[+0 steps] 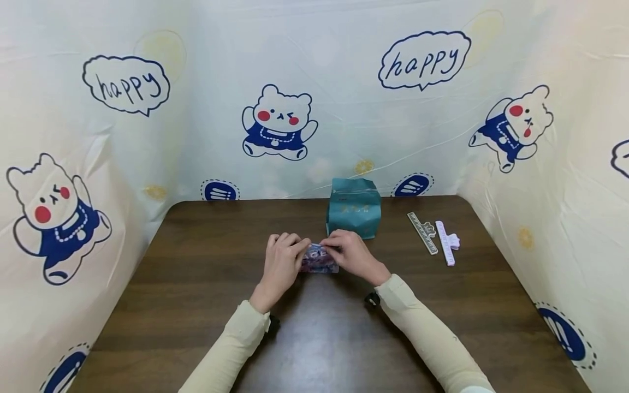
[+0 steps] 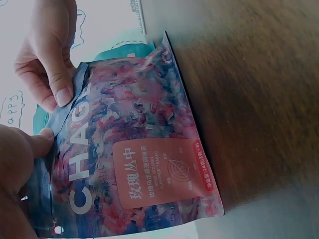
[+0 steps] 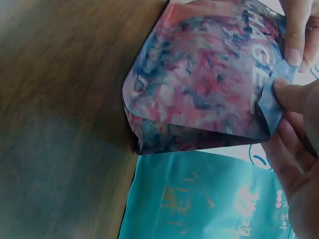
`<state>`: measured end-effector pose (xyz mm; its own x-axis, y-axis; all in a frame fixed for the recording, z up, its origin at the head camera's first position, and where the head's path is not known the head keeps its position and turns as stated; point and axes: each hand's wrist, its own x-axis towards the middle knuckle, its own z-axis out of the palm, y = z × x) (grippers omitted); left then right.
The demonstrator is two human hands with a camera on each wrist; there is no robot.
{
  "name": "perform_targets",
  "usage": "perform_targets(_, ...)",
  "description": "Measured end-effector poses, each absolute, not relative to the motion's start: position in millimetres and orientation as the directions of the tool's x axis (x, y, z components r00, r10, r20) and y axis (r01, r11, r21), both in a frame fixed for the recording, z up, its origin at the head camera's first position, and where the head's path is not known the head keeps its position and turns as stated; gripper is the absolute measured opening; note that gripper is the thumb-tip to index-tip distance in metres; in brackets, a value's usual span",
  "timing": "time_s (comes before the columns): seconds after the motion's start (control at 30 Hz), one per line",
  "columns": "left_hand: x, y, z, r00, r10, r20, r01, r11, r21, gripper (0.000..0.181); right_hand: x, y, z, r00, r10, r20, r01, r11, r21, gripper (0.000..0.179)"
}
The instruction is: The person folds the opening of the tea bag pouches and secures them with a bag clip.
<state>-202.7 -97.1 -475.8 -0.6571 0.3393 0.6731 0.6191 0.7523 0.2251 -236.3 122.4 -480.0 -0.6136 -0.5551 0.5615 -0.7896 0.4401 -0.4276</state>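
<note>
A pink-and-blue tea pouch (image 1: 319, 266) stands upright on the table, with "CHAGE" lettering and a coral label in the left wrist view. My left hand (image 1: 283, 262) pinches its top edge at one end, thumb on the front. At the other end my right hand (image 1: 356, 255) pinches the same edge between thumb and fingers. Along the top, a strip of the pouch (image 3: 271, 104) is folded over, its plain bluish side showing in the right wrist view. The pouch's side gusset bows inward there. Some of my fingers are hidden behind the pouch.
Just behind my right hand stands a teal bag (image 1: 352, 210) with gold characters. To the right lie a clear ruler-like clip (image 1: 422, 233) and a white-lilac one (image 1: 447, 243) on the brown wooden table (image 1: 206, 278). Printed cloth (image 1: 344, 125) hangs around the back and sides.
</note>
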Motion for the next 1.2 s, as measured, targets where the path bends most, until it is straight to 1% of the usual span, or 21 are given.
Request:
perform_targets(0.1,-202,-97,-475,-0.662,0.338,0.669,0.614,0.757,0.225,0.013,-236,123,-479,-0.615,-0.558,0.557,-0.789,0.433,-0.436,0.014)
perform_targets(0.2,-203,-96,-476,-0.665,0.336,0.667,0.609,0.761,0.225,0.012,-235,125,-474,-0.63,-0.584,0.511,-0.775,0.431,-0.463,0.017)
perform_targets(0.33,-205,-96,-475,-0.665,0.342,0.664,0.61,0.762,0.218,0.011,-233,129,-465,-0.654,-0.625,0.427,-0.747,0.445,-0.494,0.025)
perform_targets(0.47,-205,-97,-477,-0.668,0.351,0.656,0.608,0.766,0.209,0.012,-232,134,-465,-0.648,-0.652,0.394,-0.749,0.45,-0.487,0.033)
perform_targets(0.6,-203,-99,-477,-0.661,0.352,0.662,0.613,0.763,0.206,0.012,-233,134,-470,-0.609,-0.666,0.431,-0.783,0.42,-0.459,0.03)
perform_targets(0.67,-202,-100,-477,-0.66,0.351,0.664,0.614,0.761,0.208,0.012,-234,135,-471,-0.605,-0.656,0.451,-0.787,0.404,-0.467,0.027)
perform_targets(0.77,-202,-101,-478,-0.664,0.35,0.66,0.614,0.76,0.215,0.012,-235,136,-472,-0.625,-0.636,0.451,-0.768,0.402,-0.498,0.021)
perform_targets(0.87,-201,-101,-478,-0.672,0.349,0.654,0.61,0.761,0.221,0.013,-234,136,-470,-0.653,-0.634,0.414,-0.743,0.43,-0.514,0.019)
perform_targets(0.97,-200,-101,-479,-0.676,0.349,0.649,0.607,0.764,0.221,0.013,-232,136,-466,-0.652,-0.655,0.381,-0.743,0.456,-0.49,0.02)
perform_targets(1.07,-202,-100,-478,-0.669,0.348,0.657,0.608,0.765,0.214,0.013,-233,136,-462,-0.636,-0.681,0.363,-0.759,0.468,-0.452,0.025)
perform_targets(1.2,-203,-99,-479,-0.654,0.351,0.67,0.614,0.764,0.199,0.012,-235,137,-460,-0.624,-0.708,0.332,-0.766,0.469,-0.439,0.03)
